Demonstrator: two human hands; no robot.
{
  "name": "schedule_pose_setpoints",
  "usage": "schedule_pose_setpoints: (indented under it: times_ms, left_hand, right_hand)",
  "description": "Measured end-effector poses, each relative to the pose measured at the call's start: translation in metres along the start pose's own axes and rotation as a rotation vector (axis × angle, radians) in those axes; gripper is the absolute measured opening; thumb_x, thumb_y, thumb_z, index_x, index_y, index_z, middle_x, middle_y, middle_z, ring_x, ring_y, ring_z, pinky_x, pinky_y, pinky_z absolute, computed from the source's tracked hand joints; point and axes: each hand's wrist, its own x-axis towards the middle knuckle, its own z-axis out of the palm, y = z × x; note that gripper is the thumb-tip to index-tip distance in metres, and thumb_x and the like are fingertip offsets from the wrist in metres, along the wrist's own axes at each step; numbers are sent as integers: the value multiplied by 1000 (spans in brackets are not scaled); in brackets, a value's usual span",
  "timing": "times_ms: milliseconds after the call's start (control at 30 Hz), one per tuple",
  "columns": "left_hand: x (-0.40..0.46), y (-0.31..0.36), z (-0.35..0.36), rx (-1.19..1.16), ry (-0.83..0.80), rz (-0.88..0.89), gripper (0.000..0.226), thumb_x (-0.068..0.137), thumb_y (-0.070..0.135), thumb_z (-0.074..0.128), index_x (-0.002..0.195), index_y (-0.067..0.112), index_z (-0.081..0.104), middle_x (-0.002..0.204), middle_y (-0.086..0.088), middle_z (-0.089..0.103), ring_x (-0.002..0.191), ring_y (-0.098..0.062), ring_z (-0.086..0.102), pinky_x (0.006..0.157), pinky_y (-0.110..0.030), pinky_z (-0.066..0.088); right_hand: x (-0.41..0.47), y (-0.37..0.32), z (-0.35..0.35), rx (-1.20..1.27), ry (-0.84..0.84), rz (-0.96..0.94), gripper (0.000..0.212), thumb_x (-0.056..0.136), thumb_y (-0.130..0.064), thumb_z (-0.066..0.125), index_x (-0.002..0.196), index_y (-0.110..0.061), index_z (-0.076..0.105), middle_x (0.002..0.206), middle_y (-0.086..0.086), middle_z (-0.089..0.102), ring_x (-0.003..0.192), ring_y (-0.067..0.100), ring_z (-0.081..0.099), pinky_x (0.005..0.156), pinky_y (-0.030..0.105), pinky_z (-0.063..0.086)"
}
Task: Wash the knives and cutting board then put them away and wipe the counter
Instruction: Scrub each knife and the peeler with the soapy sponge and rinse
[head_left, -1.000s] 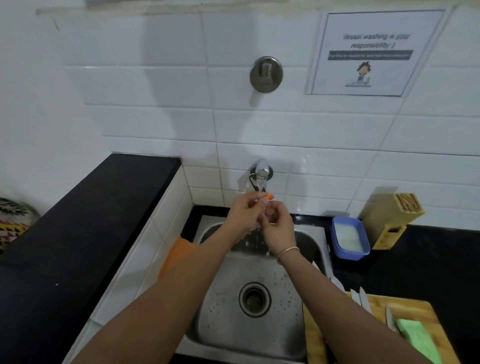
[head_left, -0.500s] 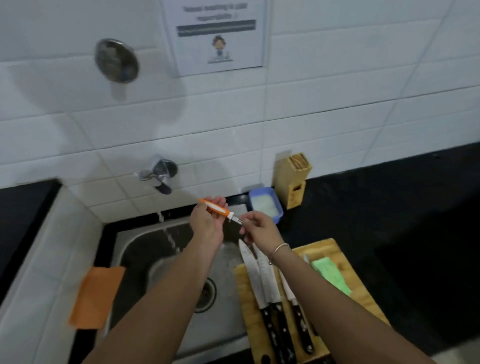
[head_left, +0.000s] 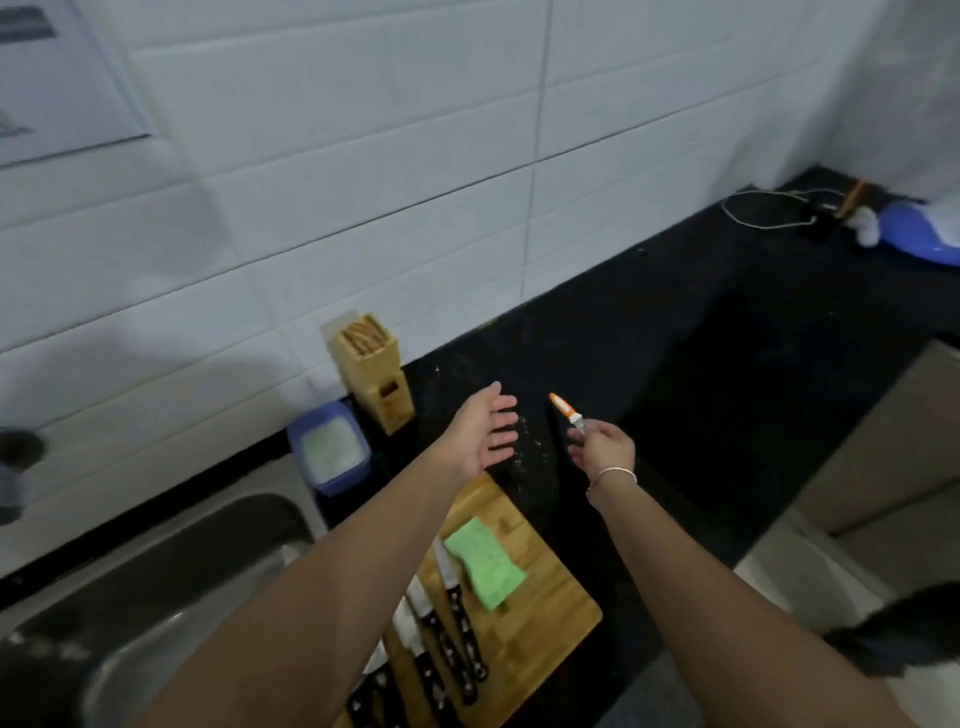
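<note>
My right hand (head_left: 602, 449) pinches a small orange-handled knife (head_left: 565, 413) by its blade end, handle pointing up and away, over the black counter (head_left: 727, 364). To its left my left hand (head_left: 485, 434) hovers with fingers straight and holds nothing. Below my arms a wooden cutting board (head_left: 550, 608) lies on the counter with several black-handled knives (head_left: 457, 623) and a green sponge (head_left: 485, 561) on it. A wooden knife block (head_left: 376, 371) stands against the tiled wall behind my left hand.
A blue tub (head_left: 330, 449) of white stuff sits beside the knife block. The steel sink (head_left: 171, 597) lies at the lower left. At the far right of the counter are a cable (head_left: 769, 208) and a blue object (head_left: 919, 231). Water drops speckle the counter near my hands.
My view swung right, away from the sink. My left hand let go of the orange knife and straightened; my right hand carried the knife over the counter.
</note>
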Motion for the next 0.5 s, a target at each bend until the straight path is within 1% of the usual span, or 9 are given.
schedule_pose_setpoints:
  times_ms: [67,100,133,167,200,267,367,433,500]
  left_hand:
    - [10,7,21,63,-64,75,54,106,51,37,149,20,50,149,-4,54,137,-29,50,118,-46,33]
    - [13,10,28,98,-79,120,52,106,51,37,149,23,50,147,-1,56,135,-26,52,118,-46,31]
    - [15,12,33,136,-87,160,51,106,50,39,148,25,51,146,1,57,134,-24,54,117,-45,31]
    - [16,13,36,170,-91,193,49,106,49,40,148,26,51,146,2,58,132,-22,54,116,-45,32]
    - [17,14,36,192,-89,215,49,105,48,42,148,27,51,145,3,58,132,-21,55,115,-45,34]
    - [17,15,29,200,-57,245,45,105,45,46,146,27,53,143,3,60,129,-20,57,114,-45,38]
    - [14,15,10,230,69,283,32,106,34,49,134,25,62,133,2,66,122,-20,63,111,-48,45]
    - [4,16,-5,269,180,295,25,106,27,51,125,21,67,124,1,71,116,-20,66,108,-47,48]
    - [-8,15,-23,303,263,289,21,105,23,54,118,19,70,116,0,74,111,-20,68,105,-45,51]
  right_hand:
    - [11,-2,-11,-233,9,-75,52,91,-43,58,135,-16,58,124,5,64,108,24,62,96,37,48]
    - [14,-2,-14,-359,4,-114,57,95,-44,55,145,-17,49,141,5,54,127,27,53,108,41,41]
    - [15,-2,-14,-466,13,-163,59,99,-44,52,151,-18,41,155,7,41,140,30,41,116,45,34]
    - [15,-2,-13,-544,19,-210,60,100,-43,50,153,-19,36,162,8,29,148,30,30,120,49,28]
    - [10,-4,-10,-582,14,-249,59,101,-41,50,154,-19,35,165,8,24,151,30,24,121,51,25]
    - [4,-7,1,-579,-35,-337,54,101,-35,52,151,-17,40,162,9,31,150,28,26,121,49,26]
    - [-11,-12,23,-589,-142,-450,39,100,-25,54,137,-13,56,144,12,51,138,30,41,118,39,30]
    - [-25,-14,40,-620,-268,-495,30,99,-23,55,127,-15,62,131,10,58,126,27,52,110,36,39]
    - [-40,-14,57,-649,-431,-499,25,99,-23,54,122,-17,65,123,4,62,113,19,58,98,30,46]
